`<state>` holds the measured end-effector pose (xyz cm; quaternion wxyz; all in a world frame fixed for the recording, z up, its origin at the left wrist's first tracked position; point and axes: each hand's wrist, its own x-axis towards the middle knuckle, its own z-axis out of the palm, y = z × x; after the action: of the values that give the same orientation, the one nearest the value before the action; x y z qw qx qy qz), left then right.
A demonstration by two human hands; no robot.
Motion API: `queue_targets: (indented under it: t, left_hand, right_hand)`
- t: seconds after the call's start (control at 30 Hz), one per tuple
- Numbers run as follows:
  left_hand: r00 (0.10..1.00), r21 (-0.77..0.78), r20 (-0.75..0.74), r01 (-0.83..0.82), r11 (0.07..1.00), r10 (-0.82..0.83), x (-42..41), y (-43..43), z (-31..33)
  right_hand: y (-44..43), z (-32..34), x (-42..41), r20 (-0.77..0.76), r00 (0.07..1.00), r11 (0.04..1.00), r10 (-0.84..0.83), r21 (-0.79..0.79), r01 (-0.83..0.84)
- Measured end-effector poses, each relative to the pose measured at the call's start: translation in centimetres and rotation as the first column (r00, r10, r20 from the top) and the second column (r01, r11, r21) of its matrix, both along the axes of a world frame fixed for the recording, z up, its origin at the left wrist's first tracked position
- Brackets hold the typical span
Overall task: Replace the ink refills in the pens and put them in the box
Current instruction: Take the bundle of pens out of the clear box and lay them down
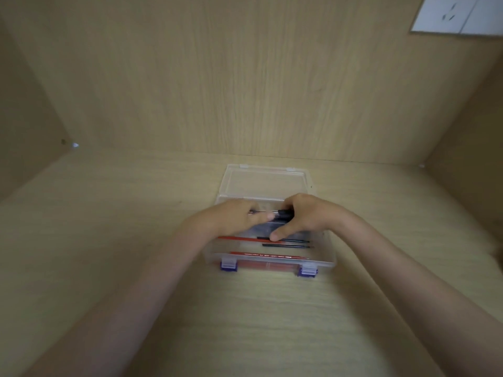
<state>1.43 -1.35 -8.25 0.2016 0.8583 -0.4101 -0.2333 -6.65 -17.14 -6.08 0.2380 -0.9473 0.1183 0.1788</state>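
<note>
Wooden desk [136, 240] nook: left hand [236, 217] pinches the pen [284, 213] near its tip, right hand [310, 216] grips the black barrel, right over the open box [328, 257]. Inside, partly hidden by the hands: two red pens [245, 238], two black refills [288, 245]. Two purple latches [228, 263] in front, one wall socket [457, 14] top right

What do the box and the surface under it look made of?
Box: clear, glossy plastic, probably; red shows through its front wall. Purple clips: opaque plastic, it seems. Surface: pale, matte wood-grain board, possibly laminate.
</note>
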Motion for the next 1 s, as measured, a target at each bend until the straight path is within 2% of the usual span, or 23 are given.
queue_targets:
  t: [0.17,0.53,0.63,0.73,0.83,1.0]
  left_hand:
    - [0.993,0.055,-0.112,0.033,0.998,-0.027,0.6,0.0,0.7]
    - [0.988,0.023,-0.145,0.051,0.998,-0.047,0.5,0.0,1.0]
    - [0.991,-0.006,-0.128,0.046,0.999,-0.046,0.4,-0.1,1.1]
    - [0.996,-0.059,-0.092,0.017,0.998,-0.023,0.3,-0.1,1.1]
    - [1.0,-0.101,0.029,-0.009,0.995,0.012,0.1,-0.1,1.4]
    - [0.949,-0.144,0.307,-0.023,0.989,0.067,-2.0,0.9,4.1]
  right_hand:
    - [0.1,0.7,0.5,-0.091,0.995,0.999,0.043,-0.003,-0.043]
    - [-0.3,1.5,0.5,-0.197,0.971,0.99,0.138,0.042,-0.132]
    - [-0.7,1.9,0.3,-0.206,0.964,0.983,0.168,0.113,-0.147]
    - [-1.4,2.4,0.1,-0.149,0.968,0.97,0.201,0.169,-0.175]
    - [-1.6,3.1,-0.2,-0.039,0.981,0.97,0.192,0.158,-0.183]
    - [-0.1,5.5,-2.4,0.225,0.957,0.982,0.185,-0.012,-0.187]
